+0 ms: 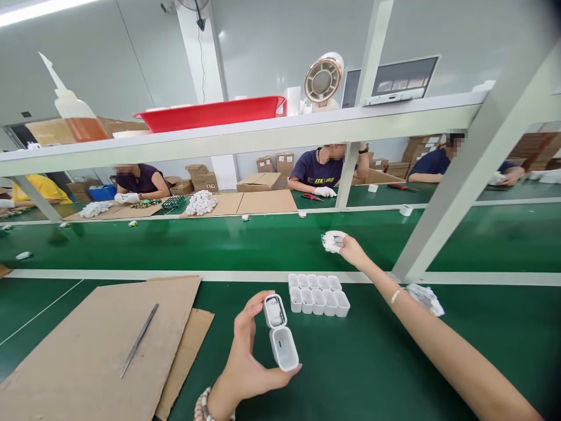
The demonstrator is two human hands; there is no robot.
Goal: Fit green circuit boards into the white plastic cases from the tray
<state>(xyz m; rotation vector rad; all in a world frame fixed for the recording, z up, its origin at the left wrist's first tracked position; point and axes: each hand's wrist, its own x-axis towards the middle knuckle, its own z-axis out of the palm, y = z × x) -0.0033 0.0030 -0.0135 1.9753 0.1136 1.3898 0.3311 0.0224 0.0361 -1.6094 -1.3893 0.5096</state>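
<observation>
My left hand (248, 351) grips two small white plastic cups by their outer ends, between thumb and fingers. The upper cup (275, 311) has a white part with dark edges inside; the lower cup (284, 349) is bare inside, with a small dark slot. My right hand (336, 242), its fingers in white coverings, reaches over the green conveyor belt (197, 245). Its fingers are closed around something small and pale that I cannot make out. Between my hands, a block of several white cups (319, 295) stands in two rows on the green tabletop (368, 356).
Metal tweezers (139, 341) lie on cardboard sheets (87, 345) at left. A slanted white post (464, 169) rises right of my right hand, beside a crumpled plastic bag (426, 299). Overhead, a shelf carries a red tray (210, 114). Several co-workers sit across the belt.
</observation>
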